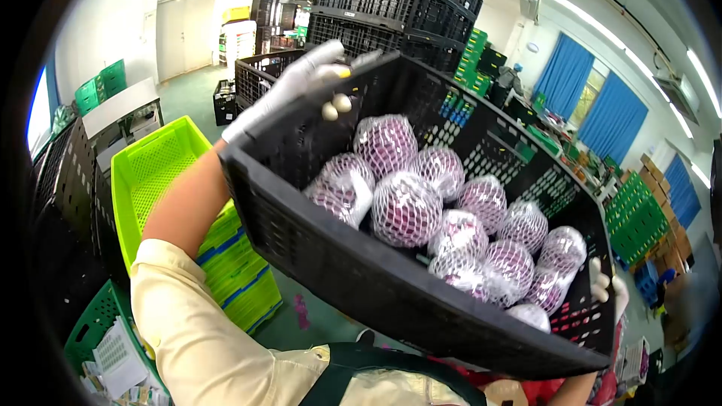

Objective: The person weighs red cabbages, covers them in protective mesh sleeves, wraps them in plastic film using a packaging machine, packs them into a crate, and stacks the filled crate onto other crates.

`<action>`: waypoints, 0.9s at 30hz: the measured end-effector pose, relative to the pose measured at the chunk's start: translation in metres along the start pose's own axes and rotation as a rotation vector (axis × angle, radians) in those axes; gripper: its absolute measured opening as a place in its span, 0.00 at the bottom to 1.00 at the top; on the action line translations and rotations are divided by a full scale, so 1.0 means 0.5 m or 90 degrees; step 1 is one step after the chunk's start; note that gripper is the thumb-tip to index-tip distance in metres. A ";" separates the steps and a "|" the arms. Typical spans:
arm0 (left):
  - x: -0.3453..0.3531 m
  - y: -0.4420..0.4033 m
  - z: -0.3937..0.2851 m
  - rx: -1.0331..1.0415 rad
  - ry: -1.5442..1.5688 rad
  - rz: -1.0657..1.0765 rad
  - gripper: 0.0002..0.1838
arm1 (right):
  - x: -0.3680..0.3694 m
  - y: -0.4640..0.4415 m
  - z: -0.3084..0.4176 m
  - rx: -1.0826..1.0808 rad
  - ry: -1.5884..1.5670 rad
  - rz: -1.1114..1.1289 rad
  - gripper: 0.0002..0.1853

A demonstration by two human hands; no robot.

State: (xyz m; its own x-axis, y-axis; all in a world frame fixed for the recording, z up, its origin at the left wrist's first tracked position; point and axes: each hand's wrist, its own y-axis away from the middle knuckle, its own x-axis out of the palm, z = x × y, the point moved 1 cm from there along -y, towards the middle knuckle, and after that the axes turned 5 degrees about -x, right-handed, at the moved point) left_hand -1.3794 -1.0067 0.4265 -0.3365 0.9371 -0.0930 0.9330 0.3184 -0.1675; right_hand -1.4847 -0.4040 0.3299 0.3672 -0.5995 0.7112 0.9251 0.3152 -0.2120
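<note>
At left, lime-green crates point(237, 274) stand stacked at your side, presumably for easy reach; your gloved left hand point(302, 77) grips the left end of the black crate point(323, 259), fingertips point(342, 103) showing inside its wall, likely to bear the weight. Between your hands, netted purple produce point(407, 209) lies inside the crate, gathered toward its lower right end, probably from the tilt; your gloved right hand point(618, 292) clasps that end, seemingly to balance the load.

Crate point(323, 267) is showing black; round bundles point(407, 209) are showing purple under white diamond netting; left hand point(299, 79) and right hand point(619, 292) are wearing white; left bins point(241, 280) are showing lime with blue stripes; far-right curtains point(615, 122) are showing blue
</note>
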 end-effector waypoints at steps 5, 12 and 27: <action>-0.106 -0.117 -0.065 -0.002 0.247 0.020 0.30 | 0.058 -0.312 0.003 0.087 -0.006 0.178 0.29; -0.300 -0.227 -0.125 -0.010 0.133 -0.110 0.36 | 0.224 -0.629 -0.121 0.173 -0.058 0.277 0.27; -0.931 -0.546 0.041 0.032 -0.222 -0.457 0.38 | 0.485 -0.996 -0.503 0.254 -0.036 0.108 0.21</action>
State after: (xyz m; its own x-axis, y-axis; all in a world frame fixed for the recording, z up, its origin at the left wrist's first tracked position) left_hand -1.4798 -1.5330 0.4952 -0.8812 0.4042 -0.2453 0.4690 0.8127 -0.3457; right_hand -1.8318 -0.8914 0.4392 0.4951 -0.4770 0.7262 0.7377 0.6723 -0.0614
